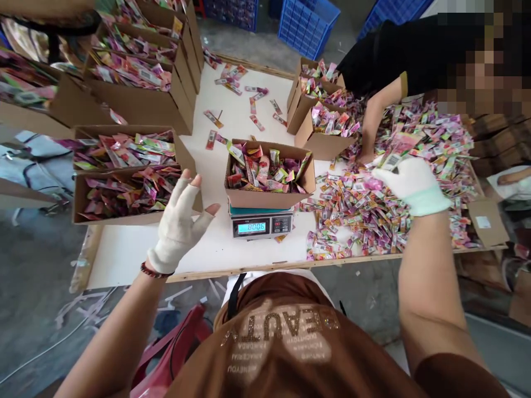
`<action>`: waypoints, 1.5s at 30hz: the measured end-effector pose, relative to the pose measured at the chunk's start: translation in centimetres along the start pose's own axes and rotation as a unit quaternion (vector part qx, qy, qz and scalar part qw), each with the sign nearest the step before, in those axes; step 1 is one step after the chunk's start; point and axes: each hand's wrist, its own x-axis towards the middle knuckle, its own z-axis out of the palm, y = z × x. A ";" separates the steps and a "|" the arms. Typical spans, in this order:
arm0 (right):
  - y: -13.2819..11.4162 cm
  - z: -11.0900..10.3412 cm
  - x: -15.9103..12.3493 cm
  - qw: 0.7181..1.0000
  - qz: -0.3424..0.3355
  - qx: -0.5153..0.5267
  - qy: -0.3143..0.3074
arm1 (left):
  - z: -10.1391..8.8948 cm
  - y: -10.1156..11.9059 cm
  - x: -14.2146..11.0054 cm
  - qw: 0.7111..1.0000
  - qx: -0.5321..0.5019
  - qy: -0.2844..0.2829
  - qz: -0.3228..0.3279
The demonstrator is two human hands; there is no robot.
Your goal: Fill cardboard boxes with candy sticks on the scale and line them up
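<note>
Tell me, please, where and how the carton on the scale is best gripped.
The carton is probably best held by its short end walls, from left and right together: it is long, sits upright on the scale, and packets fill its open top.

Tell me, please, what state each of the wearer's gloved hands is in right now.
Left hand: open, fingers spread, nothing visible in it.
Right hand: partly closed, apparently holding a few sachets.

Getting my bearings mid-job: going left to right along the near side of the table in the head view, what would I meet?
Near-left carton → gloved left hand → digital scale → gloved right hand → cardboard flap with a white label.
</note>
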 end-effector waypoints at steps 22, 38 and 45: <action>-15.5 20.4 10.3 0.933 -0.278 0.046 -0.225 | 0.2 0.6 -8.8 0.998 -0.002 0.005 -0.059; -2.3 -2.5 -3.8 0.995 -0.051 0.066 0.062 | -0.9 3.2 3.9 0.996 -0.054 0.042 0.057; 5.7 -2.8 -6.6 0.982 0.113 -0.133 -0.067 | -0.4 4.7 7.0 0.995 -0.051 0.024 0.082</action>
